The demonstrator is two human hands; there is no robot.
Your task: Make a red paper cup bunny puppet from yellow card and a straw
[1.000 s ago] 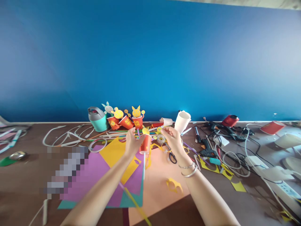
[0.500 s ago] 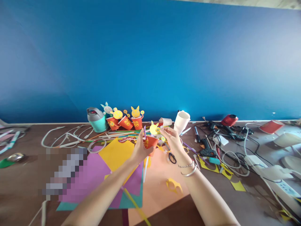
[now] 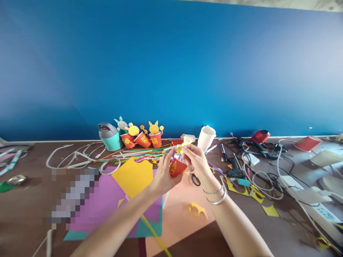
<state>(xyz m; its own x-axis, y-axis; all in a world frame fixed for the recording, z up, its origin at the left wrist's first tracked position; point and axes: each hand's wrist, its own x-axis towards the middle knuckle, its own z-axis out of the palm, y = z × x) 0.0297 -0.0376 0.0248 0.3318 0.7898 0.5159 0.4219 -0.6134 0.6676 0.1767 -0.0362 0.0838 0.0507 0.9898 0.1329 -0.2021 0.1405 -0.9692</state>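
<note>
My left hand [image 3: 163,175] is wrapped round a red paper cup [image 3: 178,168] with yellow lettering, tilted to the right. A purple strip [image 3: 173,153] rises from the cup beside my left fingers. My right hand [image 3: 195,157] pinches at a small yellow paper cutout [image 3: 179,147] just above the cup's rim. Part of the cutout is hidden by my right fingertips. Below the hands lie sheets of peach paper [image 3: 178,214], yellow paper [image 3: 134,175] and purple paper [image 3: 93,200]. Black-handled scissors [image 3: 196,180] rest right of the cup.
Along the blue wall stand a teal-and-grey flask [image 3: 109,137], several red cups with paper animal heads [image 3: 154,139], and a white cup [image 3: 206,138]. Coloured strips [image 3: 142,152] lie before them. Rightward are a glue gun [image 3: 235,167], tangled cables and a power strip [image 3: 318,207].
Both hands and the cup have shifted slightly to the right. The cup has turned, and my left fingers now reach up closer to my right fingertips. The yellow cutout is more covered.
</note>
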